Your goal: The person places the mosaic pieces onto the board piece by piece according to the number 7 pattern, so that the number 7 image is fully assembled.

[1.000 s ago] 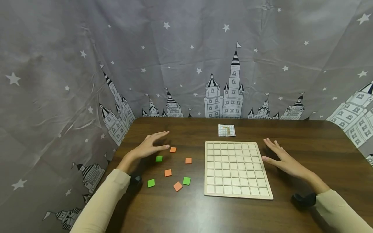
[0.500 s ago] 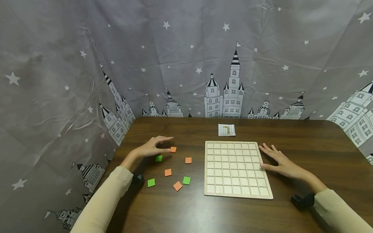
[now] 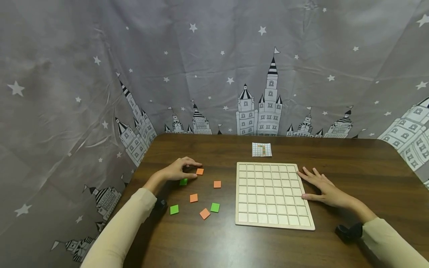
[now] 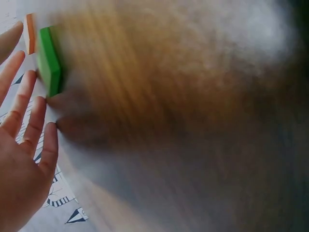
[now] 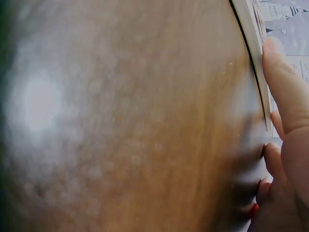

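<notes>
At the table's left side my left hand (image 3: 175,171) reaches over an orange square tile (image 3: 200,171), its thumb and forefinger apart on either side of it. A green tile (image 3: 183,182) lies partly covered beneath the hand; the left wrist view shows a green tile (image 4: 49,63) and an orange tile (image 4: 30,34) by the fingertips. My right hand (image 3: 330,191) lies with fingers spread at the right rim of a pale wooden grid board (image 3: 275,225). In the right wrist view the thumb (image 5: 285,87) is at the board's edge (image 5: 253,58).
More orange tiles (image 3: 217,184) and green tiles (image 3: 215,207) lie scattered left of the board on the brown table (image 3: 221,249). Behind the board lies a small printed grid card (image 3: 261,149). A grey curtain (image 3: 201,56) with castles and stars hangs along the table's far edge.
My left hand has moved right and slightly down, toward the farthest orange tile. My right hand has shifted slightly left and down, to the board's right rim. The tiles stay in place.
</notes>
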Demonstrator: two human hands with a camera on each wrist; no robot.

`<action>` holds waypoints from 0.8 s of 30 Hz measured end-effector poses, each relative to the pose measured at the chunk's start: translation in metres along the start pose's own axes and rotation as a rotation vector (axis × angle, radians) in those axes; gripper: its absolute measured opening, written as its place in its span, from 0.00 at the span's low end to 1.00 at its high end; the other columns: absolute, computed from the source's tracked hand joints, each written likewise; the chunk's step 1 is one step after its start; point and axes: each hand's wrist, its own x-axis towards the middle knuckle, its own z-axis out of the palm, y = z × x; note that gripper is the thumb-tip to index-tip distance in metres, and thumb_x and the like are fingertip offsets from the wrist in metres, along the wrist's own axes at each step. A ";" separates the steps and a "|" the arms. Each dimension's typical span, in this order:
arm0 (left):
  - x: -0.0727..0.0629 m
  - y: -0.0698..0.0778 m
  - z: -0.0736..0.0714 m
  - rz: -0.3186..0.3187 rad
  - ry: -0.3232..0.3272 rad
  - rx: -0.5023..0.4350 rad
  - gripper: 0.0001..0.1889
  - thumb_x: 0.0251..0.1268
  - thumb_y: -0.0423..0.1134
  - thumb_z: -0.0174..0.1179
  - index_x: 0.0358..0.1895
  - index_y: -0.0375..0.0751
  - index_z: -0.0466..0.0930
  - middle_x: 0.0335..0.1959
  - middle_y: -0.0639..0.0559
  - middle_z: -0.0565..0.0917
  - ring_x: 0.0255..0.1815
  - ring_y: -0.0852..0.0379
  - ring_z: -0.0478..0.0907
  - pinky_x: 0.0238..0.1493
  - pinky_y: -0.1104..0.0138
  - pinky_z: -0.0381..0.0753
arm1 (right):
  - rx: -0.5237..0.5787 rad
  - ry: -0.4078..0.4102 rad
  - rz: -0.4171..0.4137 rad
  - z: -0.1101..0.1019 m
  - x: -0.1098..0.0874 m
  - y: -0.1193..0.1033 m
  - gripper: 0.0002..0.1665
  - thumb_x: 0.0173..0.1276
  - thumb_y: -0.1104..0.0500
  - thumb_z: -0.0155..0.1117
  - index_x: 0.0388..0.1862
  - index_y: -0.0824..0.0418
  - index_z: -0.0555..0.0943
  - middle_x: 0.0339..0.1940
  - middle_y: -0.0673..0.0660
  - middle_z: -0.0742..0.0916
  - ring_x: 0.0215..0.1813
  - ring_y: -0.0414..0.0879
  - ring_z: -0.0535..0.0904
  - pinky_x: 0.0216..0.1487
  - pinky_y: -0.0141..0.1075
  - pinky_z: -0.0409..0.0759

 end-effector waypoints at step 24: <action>0.009 -0.005 0.012 -0.027 0.089 -0.044 0.13 0.62 0.30 0.69 0.49 0.32 0.86 0.46 0.42 0.83 0.47 0.46 0.74 0.52 0.55 0.71 | -0.013 0.003 0.009 0.001 -0.001 0.001 0.48 0.66 0.53 0.70 0.80 0.58 0.59 0.75 0.79 0.56 0.72 0.83 0.40 0.64 0.75 0.37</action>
